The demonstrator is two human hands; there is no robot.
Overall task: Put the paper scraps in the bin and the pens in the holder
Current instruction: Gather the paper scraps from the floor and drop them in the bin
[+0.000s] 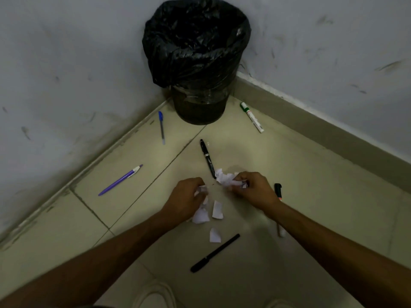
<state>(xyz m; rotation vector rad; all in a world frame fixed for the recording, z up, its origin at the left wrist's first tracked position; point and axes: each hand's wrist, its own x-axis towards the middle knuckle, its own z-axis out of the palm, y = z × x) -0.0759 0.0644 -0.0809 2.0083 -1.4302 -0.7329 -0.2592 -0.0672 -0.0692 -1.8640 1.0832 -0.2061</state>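
Clutching crumpled paper scraps [223, 177], the right hand [253, 190] hovers; the left hand [186, 196], at nine o'clock, pinches another scrap [202, 189]; bin [198, 63] at twelve o'clock.

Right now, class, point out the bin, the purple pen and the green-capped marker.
bin [200, 108]: head view, on its bare lower wall.
purple pen [119, 181]: head view, middle of the barrel.
green-capped marker [252, 118]: head view, white barrel near its middle.
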